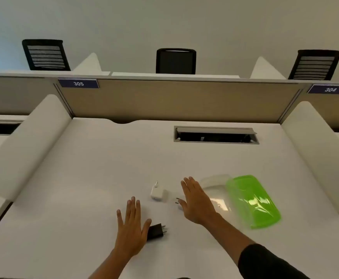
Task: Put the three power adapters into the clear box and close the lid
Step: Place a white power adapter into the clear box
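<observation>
On the white desk lie three power adapters. A white adapter sits in the middle with its prongs up. A second white adapter is mostly hidden under my right hand, only its pins showing. A black adapter lies beside the thumb of my left hand. Both hands are flat with fingers spread and hold nothing. The clear box stands just right of my right hand. Its green lid lies tilted against the box's right side, off the box.
A cable hatch is open in the desk further back. White side dividers and a beige back panel enclose the desk. Three black chairs stand behind the panel.
</observation>
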### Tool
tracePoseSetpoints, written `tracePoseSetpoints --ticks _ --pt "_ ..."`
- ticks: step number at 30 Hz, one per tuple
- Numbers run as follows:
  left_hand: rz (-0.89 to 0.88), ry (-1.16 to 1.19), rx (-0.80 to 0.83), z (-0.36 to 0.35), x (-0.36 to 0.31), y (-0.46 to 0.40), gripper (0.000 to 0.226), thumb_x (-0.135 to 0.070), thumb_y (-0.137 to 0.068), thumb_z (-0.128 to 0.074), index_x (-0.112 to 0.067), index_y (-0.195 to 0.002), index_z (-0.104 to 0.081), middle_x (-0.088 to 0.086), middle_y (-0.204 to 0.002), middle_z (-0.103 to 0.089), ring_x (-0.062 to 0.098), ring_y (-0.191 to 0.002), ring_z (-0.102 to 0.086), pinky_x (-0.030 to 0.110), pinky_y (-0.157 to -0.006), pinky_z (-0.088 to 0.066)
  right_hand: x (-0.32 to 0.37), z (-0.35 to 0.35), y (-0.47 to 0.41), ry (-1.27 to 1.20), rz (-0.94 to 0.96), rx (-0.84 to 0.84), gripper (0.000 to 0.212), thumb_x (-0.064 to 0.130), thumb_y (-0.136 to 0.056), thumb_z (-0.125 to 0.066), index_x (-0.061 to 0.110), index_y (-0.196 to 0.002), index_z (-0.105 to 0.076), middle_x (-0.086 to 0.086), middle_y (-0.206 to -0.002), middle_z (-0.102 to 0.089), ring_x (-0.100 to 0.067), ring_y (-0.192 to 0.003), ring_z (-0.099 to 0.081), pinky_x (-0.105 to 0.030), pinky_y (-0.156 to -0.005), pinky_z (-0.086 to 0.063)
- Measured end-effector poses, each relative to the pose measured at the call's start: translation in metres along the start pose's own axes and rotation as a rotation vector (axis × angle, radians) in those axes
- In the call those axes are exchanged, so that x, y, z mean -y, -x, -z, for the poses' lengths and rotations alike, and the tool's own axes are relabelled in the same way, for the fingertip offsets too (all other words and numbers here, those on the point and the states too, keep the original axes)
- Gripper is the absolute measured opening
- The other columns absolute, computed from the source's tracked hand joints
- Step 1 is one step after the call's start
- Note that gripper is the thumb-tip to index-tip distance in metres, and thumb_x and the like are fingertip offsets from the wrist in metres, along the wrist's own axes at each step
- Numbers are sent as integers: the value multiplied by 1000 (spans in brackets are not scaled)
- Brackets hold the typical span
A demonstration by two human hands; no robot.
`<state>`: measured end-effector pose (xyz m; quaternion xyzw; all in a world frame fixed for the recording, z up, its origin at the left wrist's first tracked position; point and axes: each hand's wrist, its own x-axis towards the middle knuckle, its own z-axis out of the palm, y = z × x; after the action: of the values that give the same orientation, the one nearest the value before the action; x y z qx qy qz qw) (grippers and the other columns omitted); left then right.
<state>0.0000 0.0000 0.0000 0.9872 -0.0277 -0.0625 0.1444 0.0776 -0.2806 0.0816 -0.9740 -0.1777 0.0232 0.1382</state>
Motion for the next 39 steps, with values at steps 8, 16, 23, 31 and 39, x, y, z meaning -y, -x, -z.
tracePoseSetpoints --ticks 8,16,23,31,39 --pt "59 -6 30 -24 28 14 75 -55 -105 2 -16 -170 1 4 -179 15 24 -167 10 58 -132 7 7 -24 -4 16 -145 241 64 26 -94 -67 9 -147 -36 -7 -142 -46 -27 -131 -49 -35 -96 -55" --pt "67 -32 13 -26 27 18 69 -43 -108 -14 -18 -170 -1 6 -181 7 25 -167 4 59 -132 0 13 -35 -12 53 -191 251 36 17 -97 -64 10 -129 -49 -8 -126 -53 -25 -112 -55 -32 -78 -48" --pt "72 -48 2 -24 24 21 71 -42 -107 -23 -18 -170 -1 5 -181 5 24 -168 2 61 -132 -4 15 -32 -20 -35 -187 196 38 4 -84 -71 12 -115 -52 -5 -119 -52 -23 -104 -55 -31 -70 -54" --pt "77 -32 7 -23 23 20 70 -47 -107 -14 -18 -170 -4 4 -181 6 22 -168 2 60 -133 -4 1 23 -38 -175 -179 -55 46 5 -84 -76 17 -121 -53 0 -122 -52 -20 -108 -51 -36 -72 -59" --pt "90 -13 5 -24 25 20 74 -55 -104 -5 -21 -170 -4 1 -181 6 19 -167 3 58 -133 -3 -56 65 -28 -208 -250 -129 44 -1 -84 -70 18 -121 -55 0 -120 -48 -21 -110 -50 -37 -80 -54"
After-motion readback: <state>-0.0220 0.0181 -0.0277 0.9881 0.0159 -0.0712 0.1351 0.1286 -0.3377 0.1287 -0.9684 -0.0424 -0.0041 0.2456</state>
